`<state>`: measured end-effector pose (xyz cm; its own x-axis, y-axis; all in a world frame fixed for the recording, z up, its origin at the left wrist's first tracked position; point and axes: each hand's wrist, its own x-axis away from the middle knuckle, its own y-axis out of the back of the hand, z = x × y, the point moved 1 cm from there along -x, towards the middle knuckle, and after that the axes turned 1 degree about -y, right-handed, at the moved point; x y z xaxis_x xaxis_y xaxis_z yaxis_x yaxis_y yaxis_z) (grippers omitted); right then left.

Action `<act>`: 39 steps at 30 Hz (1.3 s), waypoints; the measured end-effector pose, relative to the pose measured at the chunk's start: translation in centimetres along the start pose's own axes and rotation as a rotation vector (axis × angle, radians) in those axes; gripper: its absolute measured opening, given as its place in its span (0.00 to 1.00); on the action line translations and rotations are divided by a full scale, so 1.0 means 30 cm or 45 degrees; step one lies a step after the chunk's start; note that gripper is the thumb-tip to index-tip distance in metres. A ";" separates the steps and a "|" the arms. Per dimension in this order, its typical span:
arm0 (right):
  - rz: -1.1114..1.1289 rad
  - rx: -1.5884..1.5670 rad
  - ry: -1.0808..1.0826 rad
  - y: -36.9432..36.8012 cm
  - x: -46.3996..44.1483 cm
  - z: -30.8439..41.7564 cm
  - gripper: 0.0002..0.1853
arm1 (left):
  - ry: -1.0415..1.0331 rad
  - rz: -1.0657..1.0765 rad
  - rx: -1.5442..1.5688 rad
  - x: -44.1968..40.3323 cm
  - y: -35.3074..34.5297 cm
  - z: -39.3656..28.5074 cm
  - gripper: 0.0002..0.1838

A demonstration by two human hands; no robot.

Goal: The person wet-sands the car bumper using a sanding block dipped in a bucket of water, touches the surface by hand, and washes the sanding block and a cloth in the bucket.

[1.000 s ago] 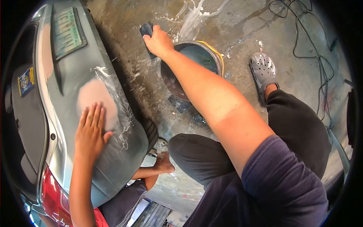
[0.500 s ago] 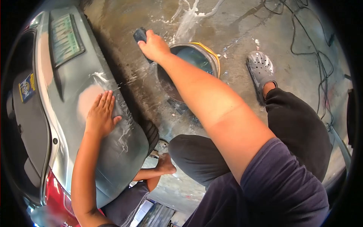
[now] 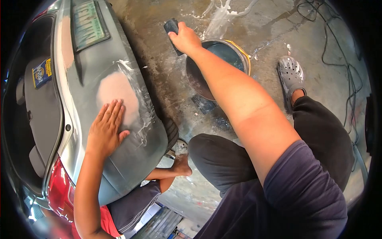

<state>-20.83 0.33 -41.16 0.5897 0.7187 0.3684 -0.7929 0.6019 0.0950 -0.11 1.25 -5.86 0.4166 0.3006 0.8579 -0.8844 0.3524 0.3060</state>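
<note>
My left hand [image 3: 106,129] lies flat on the grey car bumper [image 3: 119,167], fingers stretched out. Its fingertips touch the lower edge of a pale pinkish filler patch [image 3: 118,93], with white wet residue smeared beside it. Farther out, my right hand [image 3: 186,40] grips a dark sanding block [image 3: 171,27] over the floor, just beyond the rim of a bucket of water [image 3: 224,55]. The block's lower part is partly hidden by the hand, and my right forearm covers part of the bucket.
The license plate [image 3: 88,27] and open trunk [image 3: 38,119] are on the left. Another person's bare foot [image 3: 182,165] is close to the car's tire [image 3: 171,133]. A black cable [image 3: 345,63] winds over the wet floor at right. A dark sheet [image 3: 203,104] lies by the bucket.
The view has shifted, moving the car and bucket rightward in the picture. My left hand has slid off most of the filler patch toward its near edge. My right hand still holds the block.
</note>
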 end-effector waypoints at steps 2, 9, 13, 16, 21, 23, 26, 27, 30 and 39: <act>0.006 0.005 -0.010 -0.004 0.005 -0.001 0.26 | 0.011 0.013 0.013 0.040 0.017 -0.001 0.46; 0.004 0.004 -0.015 -0.019 -0.010 -0.014 0.29 | 0.054 0.053 0.050 0.169 0.083 0.008 0.45; -0.004 0.044 0.011 -0.028 -0.007 -0.013 0.28 | 0.065 0.043 0.047 0.162 0.086 0.004 0.46; 0.011 0.051 -0.009 -0.020 0.005 -0.002 0.25 | 0.064 0.036 0.033 0.143 0.080 0.000 0.46; 0.032 0.076 -0.016 -0.017 0.011 0.011 0.25 | 0.071 0.021 0.008 0.047 0.041 0.008 0.47; 0.043 0.068 -0.026 -0.018 0.008 0.009 0.25 | 0.084 0.030 -0.013 -0.017 0.026 0.013 0.47; 0.061 0.048 -0.044 -0.009 0.010 0.009 0.25 | 0.090 0.013 -0.058 -0.130 -0.022 0.035 0.48; 0.065 0.044 -0.044 -0.011 0.010 0.006 0.25 | 0.092 0.004 -0.077 -0.157 -0.037 0.039 0.48; 0.020 0.021 -0.022 -0.015 0.006 -0.002 0.27 | 0.096 0.008 -0.089 -0.192 -0.051 0.042 0.47; 0.018 0.021 -0.025 -0.014 -0.004 0.000 0.26 | 0.145 -0.024 0.006 0.068 0.003 -0.045 0.47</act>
<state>-20.58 -0.01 -41.24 0.5756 0.7199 0.3878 -0.8035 0.5859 0.1051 0.95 3.09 -4.66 0.4544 0.3929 0.7995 -0.8769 0.3553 0.3238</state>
